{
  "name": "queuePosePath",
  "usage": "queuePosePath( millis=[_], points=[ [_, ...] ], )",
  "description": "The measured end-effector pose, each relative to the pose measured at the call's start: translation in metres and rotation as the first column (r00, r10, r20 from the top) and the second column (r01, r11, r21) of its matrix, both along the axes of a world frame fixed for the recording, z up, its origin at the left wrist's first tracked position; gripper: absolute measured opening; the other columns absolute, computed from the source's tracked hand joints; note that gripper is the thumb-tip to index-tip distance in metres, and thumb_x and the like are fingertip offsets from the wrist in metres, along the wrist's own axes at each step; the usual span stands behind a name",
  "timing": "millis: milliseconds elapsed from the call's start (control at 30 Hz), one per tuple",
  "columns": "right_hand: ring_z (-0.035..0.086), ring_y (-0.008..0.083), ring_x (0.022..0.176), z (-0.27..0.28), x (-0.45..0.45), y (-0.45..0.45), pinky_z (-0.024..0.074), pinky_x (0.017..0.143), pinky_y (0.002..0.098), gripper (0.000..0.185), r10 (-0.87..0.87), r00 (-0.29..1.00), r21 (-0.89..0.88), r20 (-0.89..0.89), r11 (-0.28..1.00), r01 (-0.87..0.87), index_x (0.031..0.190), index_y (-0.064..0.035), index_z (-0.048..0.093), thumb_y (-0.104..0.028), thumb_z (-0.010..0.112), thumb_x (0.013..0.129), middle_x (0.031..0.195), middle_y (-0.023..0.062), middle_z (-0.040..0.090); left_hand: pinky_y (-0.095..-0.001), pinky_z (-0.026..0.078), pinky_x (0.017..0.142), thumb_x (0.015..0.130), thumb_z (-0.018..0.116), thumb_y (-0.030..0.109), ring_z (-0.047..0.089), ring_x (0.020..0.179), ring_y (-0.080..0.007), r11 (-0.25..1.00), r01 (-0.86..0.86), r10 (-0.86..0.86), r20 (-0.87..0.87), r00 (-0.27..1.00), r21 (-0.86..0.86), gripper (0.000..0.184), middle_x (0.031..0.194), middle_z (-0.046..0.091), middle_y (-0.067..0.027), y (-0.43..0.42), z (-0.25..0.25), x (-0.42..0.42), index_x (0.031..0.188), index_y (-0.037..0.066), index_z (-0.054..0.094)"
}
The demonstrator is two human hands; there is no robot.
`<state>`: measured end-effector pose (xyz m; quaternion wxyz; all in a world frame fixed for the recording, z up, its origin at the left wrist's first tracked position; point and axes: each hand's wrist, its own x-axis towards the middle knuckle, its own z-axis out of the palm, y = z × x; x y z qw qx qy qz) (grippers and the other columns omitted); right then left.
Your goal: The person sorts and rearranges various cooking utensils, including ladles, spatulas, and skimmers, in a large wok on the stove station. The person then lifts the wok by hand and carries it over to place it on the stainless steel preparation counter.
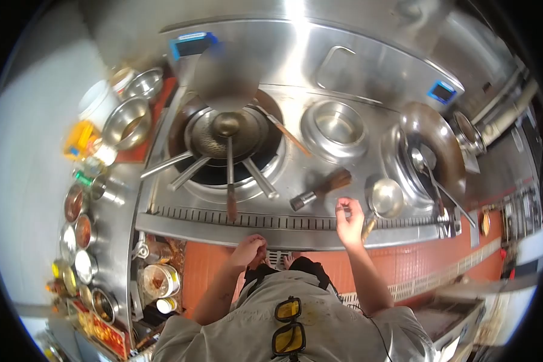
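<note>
My right hand [350, 222] hangs over the front of the steel range, its fingers curled; whether something small is between them is hard to make out. A brush with brown bristles [321, 189] lies just left of it, and a steel ladle [386, 199] rests to its right. My left hand [249, 251] is closed at the front edge, below the slotted drain. Beyond it, strainers and a ladle [226, 125] with a wooden-ended handle sit in the left wok [176, 130]. A blurred dark round shape covers the back of that wok.
A large wok [446, 133] tilts on the right burner, with a ladle [420, 160] in it. Between the burners is a round steel pot [339, 123]. Steel bowls [128, 123] and condiment containers [85, 231] line the left side. White tubs [160, 281] stand below.
</note>
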<state>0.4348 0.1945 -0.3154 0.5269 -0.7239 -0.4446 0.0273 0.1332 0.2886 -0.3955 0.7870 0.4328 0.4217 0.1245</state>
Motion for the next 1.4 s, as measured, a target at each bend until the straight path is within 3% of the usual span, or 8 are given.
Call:
queuePosePath(
  millis=[67,233,433,533,667,900,1067,1400],
  points=[
    [0.061,0.0177,0.069,-0.01,-0.006,-0.028,0.0492,0.061,0.0288,0.008,-0.053,0.995,0.003,-0.088,0.999,0.053,0.091,0.0011,0.065,-0.005,0.062,0.088,0.083,0.0105,0.064,-0.0241,0.037,0.049,0.09,0.051,0.013,0.049,0.058,-0.0088,0.995,0.099,-0.1,0.017,0.995,0.022,0.013,0.071,0.054,-0.0006,-0.003,-0.006,0.017,0.086,0.003,0.058],
    [0.058,0.0137,0.07,-0.037,-0.017,-0.094,0.0476,0.066,0.0282,0.016,-0.164,0.955,-0.014,-0.248,0.986,0.165,0.091,0.0021,0.065,-0.012,0.06,0.093,0.078,0.0086,0.062,-0.0228,0.04,0.052,0.091,0.05,0.011,0.049,0.06,-0.0079,0.94,0.293,-0.303,0.033,0.953,0.175,0.013,0.073,0.054,0.0003,-0.016,0.008,0.069,0.084,0.004,0.058],
    [0.061,0.0119,0.082,-0.045,-0.022,-0.166,0.0504,0.076,0.0275,0.017,-0.276,0.876,-0.161,-0.395,0.96,0.229,0.091,0.0034,0.063,-0.011,0.055,0.096,0.086,0.0065,0.066,-0.0214,0.042,0.058,0.092,0.049,0.011,0.05,0.064,-0.0072,0.893,0.435,-0.447,0.128,0.885,0.114,0.014,0.074,0.055,0.0001,-0.042,0.018,0.118,0.084,0.004,0.058],
    [0.062,0.0132,0.081,-0.048,-0.021,-0.191,0.0516,0.076,0.0287,0.017,-0.28,0.82,-0.079,-0.498,0.957,0.279,0.092,0.0036,0.064,-0.01,0.055,0.097,0.087,0.0073,0.067,-0.0215,0.041,0.057,0.091,0.049,0.01,0.049,0.063,-0.0072,0.828,0.546,-0.559,0.125,0.82,0.126,0.013,0.074,0.055,-0.0005,-0.058,0.014,0.137,0.083,0.005,0.057],
    [0.062,0.0139,0.08,-0.038,-0.019,-0.235,0.0515,0.076,0.0287,0.019,-0.326,0.763,-0.051,-0.558,0.931,0.361,0.092,0.0037,0.065,-0.011,0.055,0.097,0.088,0.008,0.068,-0.0219,0.04,0.056,0.089,0.048,0.01,0.049,0.061,-0.0076,0.808,0.587,-0.589,0.132,0.797,0.057,0.014,0.072,0.055,-0.001,-0.094,0.013,0.169,0.079,0.006,0.057],
    [0.063,0.0123,0.075,-0.035,-0.005,-0.357,0.0512,0.072,0.0281,0.024,-0.492,0.621,-0.077,-0.61,0.817,0.571,0.088,0.0039,0.066,-0.016,0.056,0.098,0.079,0.0071,0.068,-0.0234,0.041,0.057,0.087,0.05,0.015,0.051,0.062,-0.0086,0.734,0.662,-0.679,0.16,0.716,0.152,0.017,0.07,0.056,-0.0008,-0.184,0.026,0.237,0.075,0.006,0.057],
    [0.062,0.012,0.074,-0.04,0.008,-0.434,0.0507,0.071,0.0279,0.024,-0.582,0.536,-0.086,-0.611,0.723,0.686,0.086,0.0024,0.065,-0.017,0.056,0.098,0.078,0.006,0.067,-0.0241,0.036,0.053,0.091,0.049,0.011,0.045,0.058,-0.0088,0.752,0.645,-0.657,0.218,0.721,0.132,0.026,0.067,0.051,-0.0012,-0.261,0.038,0.271,0.065,0.01,0.046],
    [0.058,0.0089,0.074,-0.044,0.023,-0.526,0.0483,0.071,0.0254,0.02,-0.647,0.48,-0.131,-0.593,0.666,0.735,0.087,0.0012,0.064,-0.015,0.058,0.097,0.079,0.0019,0.065,-0.0224,0.038,0.057,0.092,0.048,0.011,0.047,0.061,-0.0084,0.728,0.666,-0.685,0.167,0.709,0.16,0.021,0.073,0.055,-0.0031,-0.351,0.032,0.309,0.072,0.008,0.051]
  ],
)
